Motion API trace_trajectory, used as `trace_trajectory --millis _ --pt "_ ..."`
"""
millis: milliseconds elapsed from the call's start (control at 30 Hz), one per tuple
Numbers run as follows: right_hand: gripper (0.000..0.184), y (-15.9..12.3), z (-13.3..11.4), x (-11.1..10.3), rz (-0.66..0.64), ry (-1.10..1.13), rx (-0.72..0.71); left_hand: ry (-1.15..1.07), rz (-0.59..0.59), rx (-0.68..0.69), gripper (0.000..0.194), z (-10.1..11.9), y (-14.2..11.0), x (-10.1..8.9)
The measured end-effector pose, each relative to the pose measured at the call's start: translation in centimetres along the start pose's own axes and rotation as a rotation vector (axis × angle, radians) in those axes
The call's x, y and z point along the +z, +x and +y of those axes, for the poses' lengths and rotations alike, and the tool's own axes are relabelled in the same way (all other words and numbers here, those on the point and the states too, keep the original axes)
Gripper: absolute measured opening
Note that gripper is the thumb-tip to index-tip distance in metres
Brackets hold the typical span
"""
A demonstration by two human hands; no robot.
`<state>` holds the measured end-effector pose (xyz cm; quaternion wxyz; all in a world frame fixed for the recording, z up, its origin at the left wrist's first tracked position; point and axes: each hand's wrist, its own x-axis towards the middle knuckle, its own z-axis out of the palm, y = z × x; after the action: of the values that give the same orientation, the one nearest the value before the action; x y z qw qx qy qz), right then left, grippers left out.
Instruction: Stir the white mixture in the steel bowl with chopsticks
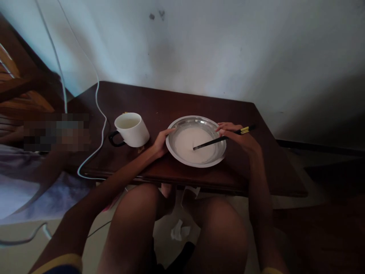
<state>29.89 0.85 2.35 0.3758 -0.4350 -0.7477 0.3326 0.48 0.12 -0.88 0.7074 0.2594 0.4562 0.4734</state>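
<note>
A shiny metal bowl point(171, 149) stands on the dark wooden table, partly filled with a milky white mixture point(185, 142). My left hand point(162, 142) grips the bowl's left rim, thumb on top and fingers against the outside. Above the right rim, my right hand point(238, 136) is closed around black chopsticks point(209, 143) with gold bands near their upper end. Their tips dip into the mixture near the middle of the bowl. To the left of my left hand is a white mug point(134, 131) with a black handle, holding some pale liquid.
The brown table point(159, 99) backs onto a pale wall point(199, 49). A white cable point(102, 114) runs down across its left side. Another person's arm point(54, 171) shows at the left, beside a wooden chair point(19, 87). Crumpled white paper point(179, 230) lies on the floor.
</note>
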Motion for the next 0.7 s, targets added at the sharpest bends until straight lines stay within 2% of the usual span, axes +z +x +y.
trace_trajectory --millis 33,67,200,267,367,400,567,600,700 --pt "0.024 0.03 -0.05 0.12 -0.029 0.0 -0.012 -0.002 0.0 0.001 0.029 0.01 0.03 -0.03" --pt "0.023 0.06 -0.06 0.19 -0.005 -0.016 -0.012 -0.004 -0.001 0.001 0.029 0.01 0.06 -0.06" --pt "0.026 -0.1 0.08 -0.4 0.247 -0.06 0.07 -0.009 -0.005 0.003 0.028 -0.04 0.14 -0.08" --pt "0.029 -0.32 -0.12 -0.72 0.195 -0.018 0.074 -0.007 -0.013 0.003 0.029 -0.05 0.08 -0.04" --pt "0.027 -0.39 -0.6 -0.38 -0.035 0.024 0.018 -0.004 -0.029 -0.004 0.032 -0.03 -0.05 0.02" --pt "0.026 -0.34 -0.66 -0.17 -0.066 0.012 0.006 -0.004 -0.029 -0.005 0.032 -0.02 -0.08 0.03" --pt "0.029 -0.23 -0.28 -0.51 0.149 -0.07 0.058 -0.01 -0.017 -0.005 0.03 0.02 -0.05 0.03" --pt "0.03 -0.28 -0.28 -0.67 0.127 -0.046 0.053 -0.007 -0.015 -0.007 0.031 0.03 -0.04 0.03" --pt "0.027 -0.25 -0.53 -0.51 -0.041 0.025 0.004 0.002 -0.004 -0.007 0.032 0.02 0.01 0.02"
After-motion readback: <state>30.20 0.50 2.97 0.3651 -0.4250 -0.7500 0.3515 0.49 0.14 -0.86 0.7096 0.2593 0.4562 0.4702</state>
